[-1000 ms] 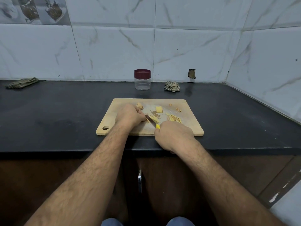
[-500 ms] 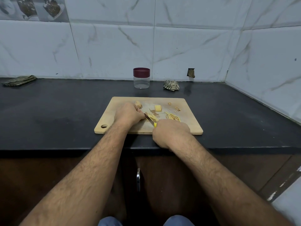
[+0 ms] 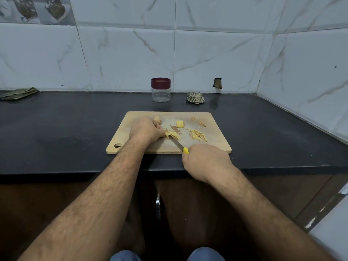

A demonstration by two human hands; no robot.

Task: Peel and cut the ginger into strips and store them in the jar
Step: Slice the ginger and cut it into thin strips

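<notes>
Nearest, the right hand (image 3: 206, 161) grips a yellow-handled knife (image 3: 178, 143) at the front edge of the wooden cutting board (image 3: 131, 134), its blade angled toward the ginger piece (image 3: 170, 134) that the left hand (image 3: 146, 129) pins with curled fingers. Cut strips (image 3: 196, 135) lie just right. Farther back, the lidded jar (image 3: 160, 89) stands by the wall.

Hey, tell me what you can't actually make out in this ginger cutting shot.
Head view only:
- Knife handle: mostly hidden inside the right hand.
- Ginger piece being cut: its left end is covered by the left hand.
- Jar: too small to tell whether it holds anything.
</notes>
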